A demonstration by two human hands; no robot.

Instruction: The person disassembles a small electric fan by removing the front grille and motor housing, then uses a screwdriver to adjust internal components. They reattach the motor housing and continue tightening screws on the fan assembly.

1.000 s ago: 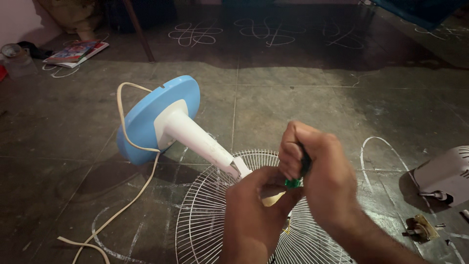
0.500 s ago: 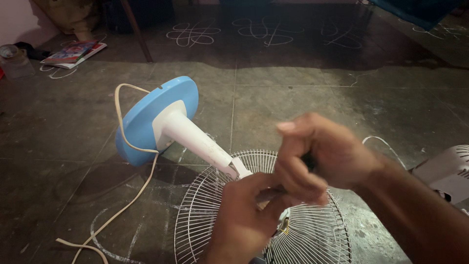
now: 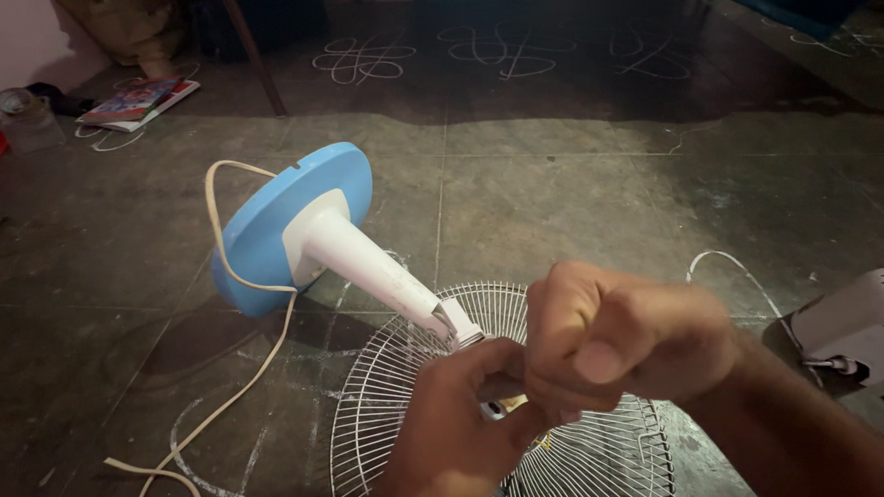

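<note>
A pedestal fan lies tipped on the stone floor, its round blue base (image 3: 276,221) raised on edge and its white stem (image 3: 368,267) slanting down to a wire grill (image 3: 387,405). Both my hands meet over the grill's centre. My left hand (image 3: 460,423) grips the fan's head where the stem ends. My right hand (image 3: 626,345) is a tight fist just above it, closed around a dark-handled tool that the fingers almost fully hide.
The fan's cream cord (image 3: 230,276) loops off the base and trails to the lower left. A white appliance part (image 3: 843,327) with a thin white cable (image 3: 737,271) lies at the right. Books (image 3: 138,101) and a wooden leg (image 3: 253,55) are at the back left. Chalk patterns (image 3: 502,46) mark the far floor.
My right hand has turned over the grill's centre, from fingers pinching the visible tool to a closed fist hiding it. My left hand stays on the fan's head.
</note>
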